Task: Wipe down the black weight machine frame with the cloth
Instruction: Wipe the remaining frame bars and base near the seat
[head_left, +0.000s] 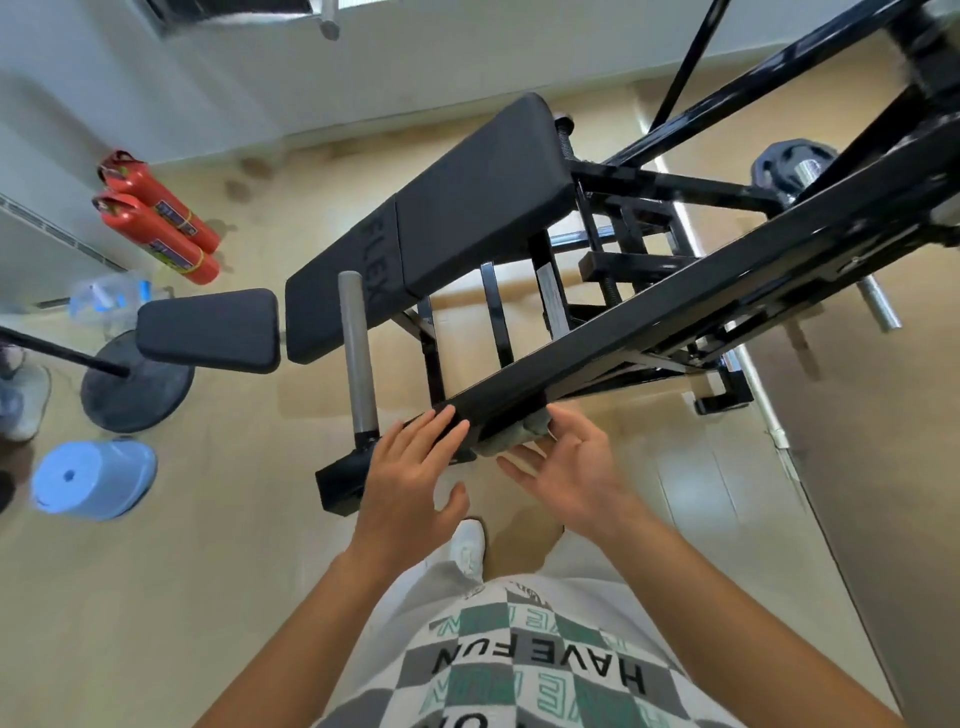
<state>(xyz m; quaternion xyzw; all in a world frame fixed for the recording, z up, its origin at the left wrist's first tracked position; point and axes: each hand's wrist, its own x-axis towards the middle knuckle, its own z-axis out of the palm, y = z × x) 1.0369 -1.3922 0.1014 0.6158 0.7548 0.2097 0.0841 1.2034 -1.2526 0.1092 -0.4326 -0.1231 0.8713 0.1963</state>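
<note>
The black weight machine frame (675, 301) runs as a long square beam from the upper right down to its near end at centre. My left hand (410, 478) lies flat with straight fingers on the top of that near end. A grey-green cloth (511, 436) is bunched against the underside and side of the beam end. My right hand (566, 467) is turned palm inward beside it, fingers spread and fingertips touching the cloth from below. Part of the cloth is hidden under the beam.
A black padded bench (441, 223) and a small pad (208, 327) stand behind the beam, with a steel handle bar (356, 353) next to my left hand. Two red fire extinguishers (161, 223), a blue bucket (93, 478) and a round black base (135, 389) lie at left.
</note>
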